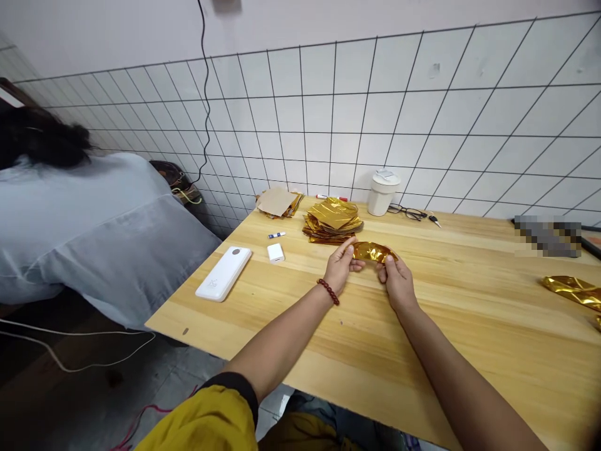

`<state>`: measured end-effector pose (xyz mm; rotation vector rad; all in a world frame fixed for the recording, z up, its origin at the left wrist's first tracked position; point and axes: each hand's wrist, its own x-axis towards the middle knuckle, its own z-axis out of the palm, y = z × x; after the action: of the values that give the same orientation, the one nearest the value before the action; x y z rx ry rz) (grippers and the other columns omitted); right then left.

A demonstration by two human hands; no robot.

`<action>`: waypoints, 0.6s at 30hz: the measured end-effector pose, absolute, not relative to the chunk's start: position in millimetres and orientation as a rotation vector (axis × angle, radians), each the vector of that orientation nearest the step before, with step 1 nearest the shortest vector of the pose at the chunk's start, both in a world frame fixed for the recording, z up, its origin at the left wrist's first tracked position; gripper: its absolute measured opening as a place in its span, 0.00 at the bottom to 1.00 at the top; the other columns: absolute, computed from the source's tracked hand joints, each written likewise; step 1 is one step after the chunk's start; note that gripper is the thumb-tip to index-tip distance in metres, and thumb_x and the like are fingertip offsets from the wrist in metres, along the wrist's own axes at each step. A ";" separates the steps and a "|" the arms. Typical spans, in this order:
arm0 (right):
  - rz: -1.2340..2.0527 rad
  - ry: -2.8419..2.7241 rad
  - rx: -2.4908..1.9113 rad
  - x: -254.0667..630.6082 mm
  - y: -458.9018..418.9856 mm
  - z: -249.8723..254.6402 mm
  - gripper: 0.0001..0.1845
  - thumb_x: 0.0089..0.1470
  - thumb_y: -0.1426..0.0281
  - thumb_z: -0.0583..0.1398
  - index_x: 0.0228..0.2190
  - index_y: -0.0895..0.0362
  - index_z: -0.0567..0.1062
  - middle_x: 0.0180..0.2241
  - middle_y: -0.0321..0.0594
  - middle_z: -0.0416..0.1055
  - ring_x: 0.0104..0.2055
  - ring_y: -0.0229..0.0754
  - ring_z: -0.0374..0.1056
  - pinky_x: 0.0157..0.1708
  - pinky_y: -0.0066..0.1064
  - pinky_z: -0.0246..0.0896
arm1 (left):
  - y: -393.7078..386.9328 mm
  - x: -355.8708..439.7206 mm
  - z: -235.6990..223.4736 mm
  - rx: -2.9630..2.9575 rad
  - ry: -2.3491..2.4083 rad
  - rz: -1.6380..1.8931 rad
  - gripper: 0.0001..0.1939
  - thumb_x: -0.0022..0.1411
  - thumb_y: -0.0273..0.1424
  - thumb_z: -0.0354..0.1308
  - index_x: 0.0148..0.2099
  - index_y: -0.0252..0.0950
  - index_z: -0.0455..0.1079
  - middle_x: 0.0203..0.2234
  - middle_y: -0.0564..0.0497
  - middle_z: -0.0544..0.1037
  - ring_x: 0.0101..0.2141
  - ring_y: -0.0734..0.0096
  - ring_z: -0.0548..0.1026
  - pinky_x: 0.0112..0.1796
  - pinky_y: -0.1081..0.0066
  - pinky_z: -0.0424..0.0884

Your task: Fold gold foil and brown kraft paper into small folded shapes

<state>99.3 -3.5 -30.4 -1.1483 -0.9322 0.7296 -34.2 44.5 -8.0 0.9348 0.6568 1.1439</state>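
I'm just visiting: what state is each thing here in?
Gold foil: bent into an arch, held by both ends
Left hand: gripping one end
Right hand: gripping the other
Gold stack: piled, edges uneven
Paper pile: stacked loosely, brown sheet on top
Cup: upright, lid on
Glasses: lying beside the cup
Power bank: lying flat
White charger: lying flat
Red marker: lying down
Far-right foil: lying, partly outside the picture

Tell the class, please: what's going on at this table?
A person holds a shiny, curved gold strip over the table, the left hand at one end and the right hand at the other. Just beyond the hands lies a stack of gold sheets, with a smaller pile to its left. Another gold piece lies near the right edge of the view. A co-worker is at the left.
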 end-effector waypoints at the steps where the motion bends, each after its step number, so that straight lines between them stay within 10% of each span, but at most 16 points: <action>1: 0.727 -0.902 -1.142 99.6 -2.9 -30.8 0.30 0.55 0.49 0.58 0.50 0.58 0.70 0.24 0.34 0.67 0.18 0.32 0.52 0.18 0.26 0.48 | 44.3 -34.0 -7.4 0.927 0.659 1.156 0.26 0.58 0.43 0.63 0.56 0.40 0.71 0.56 0.43 0.71 0.27 0.80 0.76 0.28 0.77 0.73; 18: 0.746 -0.848 -1.051 99.6 -3.3 -22.1 0.25 0.55 0.49 0.58 0.42 0.55 0.74 0.32 0.37 0.71 0.18 0.28 0.53 0.16 0.24 0.49 | 41.0 -30.9 -12.0 1.266 0.628 1.130 0.27 0.58 0.50 0.59 0.52 0.37 0.73 0.43 0.45 0.78 0.24 0.80 0.74 0.26 0.78 0.70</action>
<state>99.6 -3.3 -22.1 -1.0507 -0.8476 0.7464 -30.9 41.0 -12.0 1.2655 0.6279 1.1303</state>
